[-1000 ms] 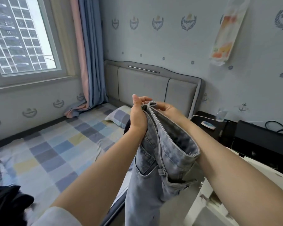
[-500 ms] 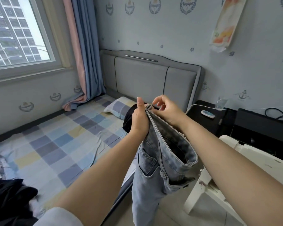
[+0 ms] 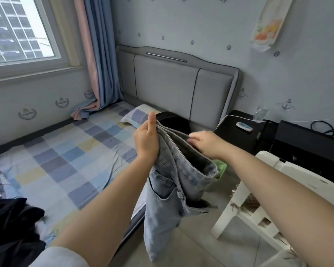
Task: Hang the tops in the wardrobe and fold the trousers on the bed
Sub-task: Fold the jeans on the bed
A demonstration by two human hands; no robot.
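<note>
Both hands pinching jeans [image 3: 174, 182] waistband, left hand [image 3: 147, 139], right hand [image 3: 206, 143], legs hanging below

Open checked bedsheet [image 3: 69, 160] leftward (white chair [image 3: 274, 191] crowding right)

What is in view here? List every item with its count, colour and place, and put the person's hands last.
jeans: one, light blue, held up beside the bed
bed: one, checked blue, grey and yellow sheet, left
pillow: one, checked, at the headboard
headboard: one, grey, against the wall
dark clothes: one heap, black, bottom left on the bed
curtain: one, blue and pink, by the window
window: one, white frame, upper left
white chair: one, right
black desk: one, right of the headboard
left hand: grips the waistband
right hand: grips the waistband
</note>
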